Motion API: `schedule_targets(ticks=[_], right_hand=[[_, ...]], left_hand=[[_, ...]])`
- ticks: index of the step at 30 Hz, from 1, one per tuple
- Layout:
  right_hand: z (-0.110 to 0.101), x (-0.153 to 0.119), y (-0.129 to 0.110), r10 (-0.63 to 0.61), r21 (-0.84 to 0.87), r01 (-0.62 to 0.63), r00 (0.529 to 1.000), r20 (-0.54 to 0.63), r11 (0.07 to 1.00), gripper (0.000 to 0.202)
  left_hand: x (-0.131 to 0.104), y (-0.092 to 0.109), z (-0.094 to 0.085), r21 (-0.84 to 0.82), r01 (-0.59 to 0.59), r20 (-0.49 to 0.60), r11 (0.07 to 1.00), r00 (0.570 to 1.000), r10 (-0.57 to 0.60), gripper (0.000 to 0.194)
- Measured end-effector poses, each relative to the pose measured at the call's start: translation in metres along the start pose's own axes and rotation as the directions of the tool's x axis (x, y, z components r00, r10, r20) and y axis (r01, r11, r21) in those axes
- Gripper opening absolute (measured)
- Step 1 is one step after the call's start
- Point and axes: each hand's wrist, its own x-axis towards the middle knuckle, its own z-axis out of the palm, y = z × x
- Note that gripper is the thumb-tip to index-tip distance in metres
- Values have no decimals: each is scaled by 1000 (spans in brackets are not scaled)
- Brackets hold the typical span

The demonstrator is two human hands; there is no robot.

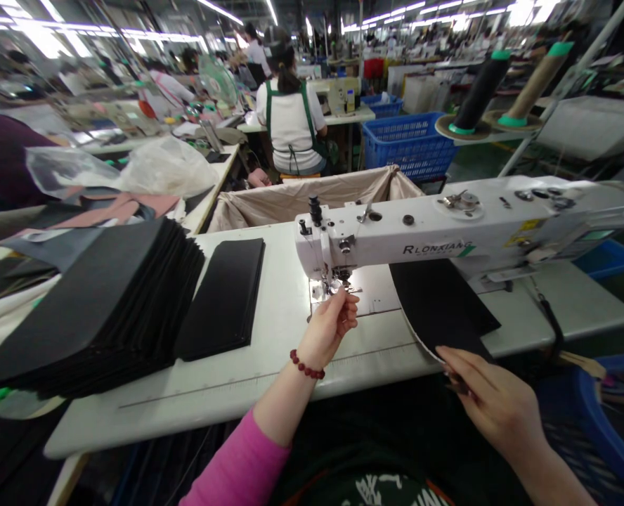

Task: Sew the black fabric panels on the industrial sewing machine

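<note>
My left hand [338, 314], with a red bead bracelet [306, 365] at the wrist, is at the presser foot and needle of the white sewing machine [386, 235]. Its thumb and fingers are pinched together; whatever lies between them is too small to make out. On the right, my right hand [483, 393] is closed on the near edge of a black fabric panel [436, 302], which lies partly under the machine arm and curves up toward me. Something small and dark shows under those fingers, not clear enough to name.
Left of the machine sit a low pile of black panels [225, 295] and a tall stack of black panels [95, 302]. Behind the table hangs a beige cloth-lined bin [301, 200]. Thread cones [481, 91] stand at upper right. A co-worker [291, 119] sits ahead by a blue crate [404, 144].
</note>
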Motion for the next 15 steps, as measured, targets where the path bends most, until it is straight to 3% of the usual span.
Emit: schedule_targets(ticks=[1,2,4,6,8,9,11,12,15], right_hand=[[-3,3,-15,-59,51,59,998,4,997,46],[-6,6,-32,-117,114,115,993,16,987,43],[-6,15,-67,-221,281,189,971,87,941,34],[1,26,-96,-311,474,178,924,220,862,24],[12,39,-113,-402,658,93,852,336,748,17],[20,46,-116,-437,730,34,820,369,683,18],[38,63,-112,-434,795,-59,812,390,604,21],[48,72,-107,-386,782,-79,836,390,618,21],[81,106,-84,-206,558,-37,908,366,829,29]], left_hand=[[-6,1,3,177,-88,22,980,996,86,34],[-11,1,5,380,-205,85,902,979,187,29],[-19,-3,8,686,-444,329,577,896,298,25],[-23,-13,5,766,-590,550,256,807,214,39],[-26,-26,-9,778,-628,627,3,776,72,54],[-28,-33,-20,784,-613,617,-98,786,27,60],[-37,-38,-49,807,-540,556,-239,831,0,62],[-44,-37,-64,822,-496,519,-279,855,10,60],[-68,-21,-106,870,-359,405,-339,911,76,55]])
